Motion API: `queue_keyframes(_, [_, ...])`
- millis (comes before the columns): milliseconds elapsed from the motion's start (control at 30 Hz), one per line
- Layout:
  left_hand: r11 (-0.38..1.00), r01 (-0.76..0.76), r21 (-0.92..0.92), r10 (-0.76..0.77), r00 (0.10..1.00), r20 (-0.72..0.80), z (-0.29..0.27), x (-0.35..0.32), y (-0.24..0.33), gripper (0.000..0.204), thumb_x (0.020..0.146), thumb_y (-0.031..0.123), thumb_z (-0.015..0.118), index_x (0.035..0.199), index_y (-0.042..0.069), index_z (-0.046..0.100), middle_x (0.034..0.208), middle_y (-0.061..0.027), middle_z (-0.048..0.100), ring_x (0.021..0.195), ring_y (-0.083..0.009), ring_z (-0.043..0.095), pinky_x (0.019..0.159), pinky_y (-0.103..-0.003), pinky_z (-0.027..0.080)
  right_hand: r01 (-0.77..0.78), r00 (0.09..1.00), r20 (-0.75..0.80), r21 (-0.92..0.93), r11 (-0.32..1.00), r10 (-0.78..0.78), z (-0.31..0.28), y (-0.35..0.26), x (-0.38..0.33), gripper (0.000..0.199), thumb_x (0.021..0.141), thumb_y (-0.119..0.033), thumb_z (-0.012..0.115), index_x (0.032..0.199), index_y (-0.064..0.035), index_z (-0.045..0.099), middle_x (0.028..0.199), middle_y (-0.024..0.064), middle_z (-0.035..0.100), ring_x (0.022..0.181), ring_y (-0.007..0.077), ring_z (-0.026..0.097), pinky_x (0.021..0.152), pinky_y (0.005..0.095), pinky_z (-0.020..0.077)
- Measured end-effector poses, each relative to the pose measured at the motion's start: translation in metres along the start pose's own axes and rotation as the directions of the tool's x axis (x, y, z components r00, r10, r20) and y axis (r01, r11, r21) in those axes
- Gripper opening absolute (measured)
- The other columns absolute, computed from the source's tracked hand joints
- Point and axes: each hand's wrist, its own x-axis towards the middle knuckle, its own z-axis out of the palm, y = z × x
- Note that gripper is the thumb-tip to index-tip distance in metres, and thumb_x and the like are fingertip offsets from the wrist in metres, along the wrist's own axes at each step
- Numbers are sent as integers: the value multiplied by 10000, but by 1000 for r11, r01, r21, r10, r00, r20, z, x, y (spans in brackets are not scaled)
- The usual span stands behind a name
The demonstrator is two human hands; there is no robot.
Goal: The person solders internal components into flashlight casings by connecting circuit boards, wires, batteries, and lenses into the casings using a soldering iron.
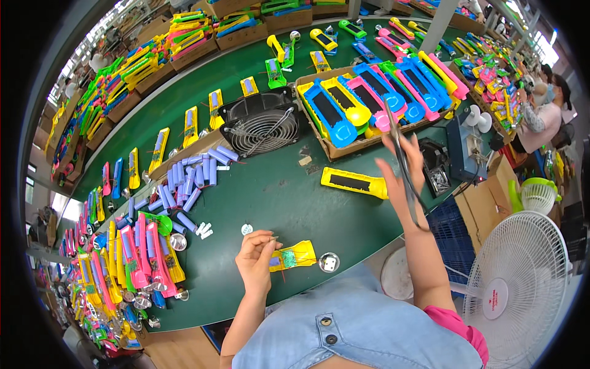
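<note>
My left hand (255,261) is closed in a pinch near the table's front edge, a small thin piece between thumb and fingertips too small to name. Under and beside it lies an open yellow flashlight casing (303,253) with a green circuit board and a purple cell. A round silver lamp reflector (329,262) sits at its right end. My right hand (405,163) is raised farther right, fingers partly spread, with a long dark metal tool (402,161) running through it; its exact kind is unclear. Just left of this hand lies a yellow casing with a black panel (353,182).
A carton of blue, yellow and pink casings (335,114) stands at the back, beside a black fan (261,129). Purple battery cells (190,178) and wired casings (144,252) are piled left. At right are a blue machine (464,144) and a white fan (516,283).
</note>
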Motion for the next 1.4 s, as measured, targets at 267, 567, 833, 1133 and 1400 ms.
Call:
queue_keyframes(267, [998,-53,35,53,999,9,3,-2,4,134,782,-109,552,891,-50,602,1036,-100,505,805,-167,598,758,-276,510,137,990,29,-269,953,-135,53,16,43,455,669,49,582,1105,-58,508,893,102,600,833,292,562,1028,514,256])
queue_keyframes(567, [936,-85,341,85,996,15,-13,-9,12,143,744,-52,630,868,3,675,794,-62,583,771,-125,543,656,-230,424,37,995,91,100,994,-46,-1,-19,-51,301,754,107,596,1007,-48,539,847,128,645,881,269,623,911,411,418])
queue_keyframes(833, [298,-443,845,263,889,374,-23,13,26,68,667,29,656,730,55,646,746,-38,589,747,-225,528,691,-330,396,0,850,493,353,936,-186,18,-31,-109,260,721,-30,693,945,-79,570,804,77,664,747,221,648,947,486,382])
queue_keyframes(1133, [124,-528,840,-71,840,538,-31,20,23,33,702,70,609,733,82,609,741,-40,523,798,-228,499,693,-340,384,-678,733,505,489,549,455,16,-94,-125,204,771,-22,648,952,36,576,796,87,622,752,187,634,759,344,518])
queue_keyframes(1400, [52,-510,859,-128,849,512,-21,20,24,19,691,75,616,709,72,619,739,-64,520,805,-245,504,686,-351,394,-913,372,709,394,102,599,36,-95,-116,132,816,-14,601,929,49,574,786,105,622,635,125,617,504,208,493])
